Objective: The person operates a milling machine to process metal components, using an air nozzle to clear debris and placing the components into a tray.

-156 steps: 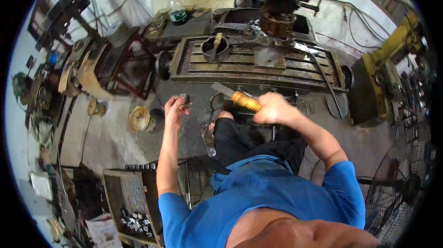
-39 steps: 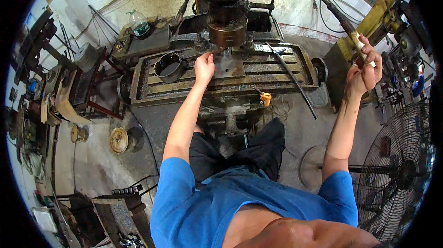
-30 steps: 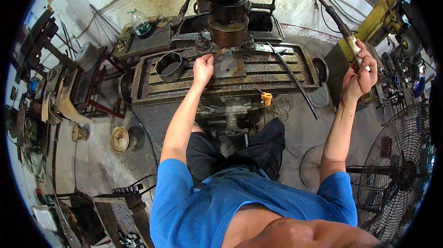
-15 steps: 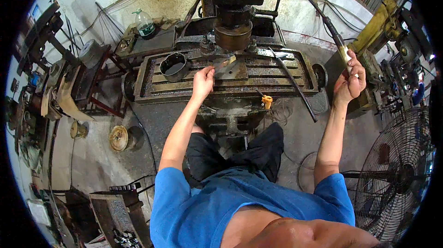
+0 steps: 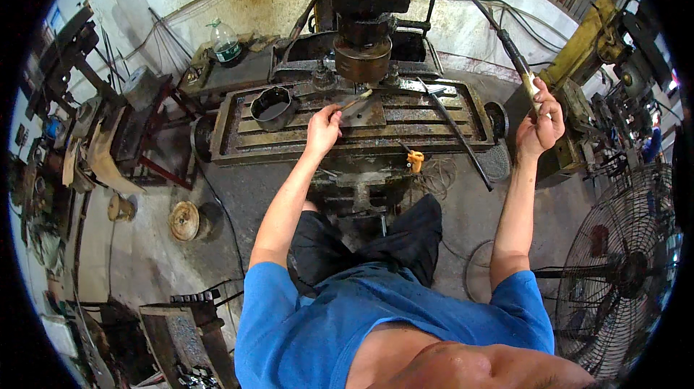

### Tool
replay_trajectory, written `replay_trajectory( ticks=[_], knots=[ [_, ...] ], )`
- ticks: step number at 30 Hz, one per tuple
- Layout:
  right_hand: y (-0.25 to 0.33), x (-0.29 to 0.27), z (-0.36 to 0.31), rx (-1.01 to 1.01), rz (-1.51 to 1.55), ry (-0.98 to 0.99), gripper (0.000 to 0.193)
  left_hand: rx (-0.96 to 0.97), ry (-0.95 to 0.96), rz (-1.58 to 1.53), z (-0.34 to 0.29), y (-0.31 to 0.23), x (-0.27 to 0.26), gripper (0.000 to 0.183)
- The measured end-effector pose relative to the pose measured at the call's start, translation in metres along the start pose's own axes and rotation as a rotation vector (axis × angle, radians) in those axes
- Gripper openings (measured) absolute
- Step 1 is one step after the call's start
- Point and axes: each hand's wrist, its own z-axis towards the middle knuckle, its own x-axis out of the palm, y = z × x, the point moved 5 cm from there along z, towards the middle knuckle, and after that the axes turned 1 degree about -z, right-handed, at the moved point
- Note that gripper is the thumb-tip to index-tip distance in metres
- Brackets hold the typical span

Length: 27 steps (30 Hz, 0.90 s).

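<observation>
Lowered since half a second ago, left hand (image 5: 322,126) pinches a thin tool (image 5: 356,102) against the plate (image 5: 365,111) under the spindle (image 5: 362,56). Right hand (image 5: 538,123) clasps the lever (image 5: 515,53). Judged best: feed slowly, fingers clear of the cutter. Cutter tip hidden behind the spindle.

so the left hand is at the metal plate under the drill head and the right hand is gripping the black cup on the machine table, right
Not quite. The head view shows the right hand closed round the long feed lever, off to the right of the table. The black cup stands untouched on the machine table. The left hand is at the metal plate, as you said.
</observation>
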Motion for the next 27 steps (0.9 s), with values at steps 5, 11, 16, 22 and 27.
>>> replay_trajectory(
  ticks=[5, 11, 16, 22, 27],
  knots=[
    [0.005, 0.003, 0.008, -0.043, -0.058, 0.022, 0.005, -0.035, 0.000, -0.047, 0.004, 0.003, -0.001, 0.025],
    [0.013, 0.009, 0.020, -0.078, -0.105, 0.029, 0.006, -0.038, -0.015, -0.043, 0.006, 0.008, 0.005, 0.026],
    [0.017, 0.013, 0.032, -0.121, -0.102, 0.036, 0.006, 0.000, -0.068, -0.048, 0.008, 0.006, 0.006, 0.023],
    [0.022, 0.016, 0.048, -0.172, -0.139, 0.062, 0.010, 0.007, -0.074, -0.058, 0.013, 0.011, 0.010, 0.024],
    [0.023, 0.015, 0.067, -0.225, -0.162, 0.147, 0.014, 0.041, -0.078, -0.026, 0.020, 0.019, 0.011, 0.026]
  ],
)
